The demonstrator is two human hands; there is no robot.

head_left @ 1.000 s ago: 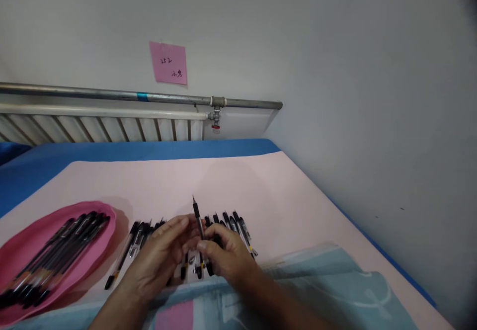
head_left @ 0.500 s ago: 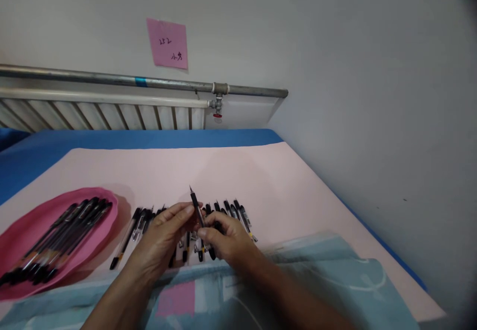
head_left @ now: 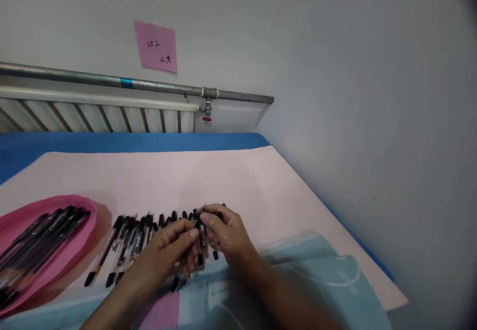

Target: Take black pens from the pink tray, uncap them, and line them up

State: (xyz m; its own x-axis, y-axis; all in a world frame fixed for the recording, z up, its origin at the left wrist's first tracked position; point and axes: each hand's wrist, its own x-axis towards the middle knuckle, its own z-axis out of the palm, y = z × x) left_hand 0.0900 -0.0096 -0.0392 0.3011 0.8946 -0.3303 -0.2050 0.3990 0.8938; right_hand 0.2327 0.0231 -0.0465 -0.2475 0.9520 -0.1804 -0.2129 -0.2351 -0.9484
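While both hands meet over the near middle of the worktop (head_left: 112,141), they pinch one black pen (head_left: 201,230) between them. Left hand (head_left: 164,255): fingertips closed narrow on the pen's near part. Right hand (head_left: 225,233): thumb and forefinger shut on its far end. Motion blur hides whether the pen has a cap on.

The held pen sits just above the right end of a row of pens (head_left: 137,233), which lie side by side on the pink sheet (head_left: 223,176), tips pointing far. A couple of small dark bits near the hands may be caps or pen ends; cannot tell which.

Far left, a pink tray (head_left: 30,213) holds a bundle of like pens (head_left: 44,238), well apart from the hands.

Judged progress: one batch lies in the tray, one pen is in hand, and the whole row remains on the sheet, so roughly midway at best.

A pale blue cloth (head_left: 316,280) covers the near edge under the forearms. A radiator (head_left: 93,119) and a pink note (head_left: 155,46) are on the far wall.
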